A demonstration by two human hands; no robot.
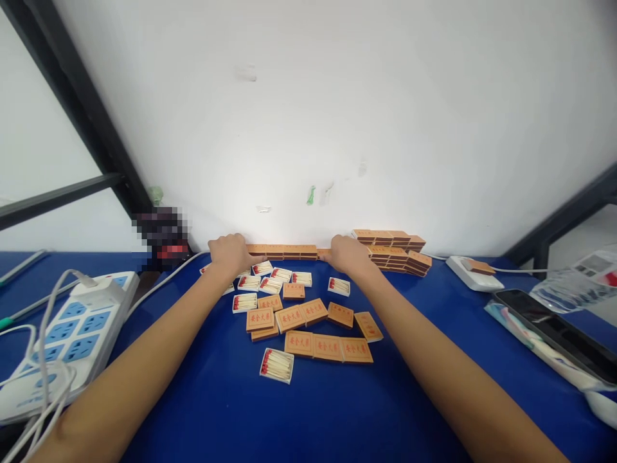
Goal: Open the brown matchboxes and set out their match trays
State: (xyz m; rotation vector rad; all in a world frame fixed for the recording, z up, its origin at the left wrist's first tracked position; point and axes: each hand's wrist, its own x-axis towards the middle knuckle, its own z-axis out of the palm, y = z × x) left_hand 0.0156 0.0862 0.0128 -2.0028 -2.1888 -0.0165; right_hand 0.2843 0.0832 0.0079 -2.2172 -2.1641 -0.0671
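Observation:
A long row of orange matchboxes (289,251), stacked in layers, runs along the foot of the wall. My left hand (229,252) grips its left end, thumb stretched along the front and the other fingers curled, partly hidden. At the right end my right hand (348,253) is closed in the same way, its thumb against the front of the boxes. Just right of it stands a higher stack of matchboxes (393,257). Open trays of red-tipped matches (270,285) lie scattered in front of the row. Nearer to me are loose closed matchboxes (328,346) and one match tray (276,365).
A white power strip (80,328) with tangled cables occupies the left side of the blue table (216,418). On the right lie a white adapter (470,275) with a matchbox on it, a black phone (559,331) and clear plastic packaging (573,283). The white wall (308,128) closes off the back.

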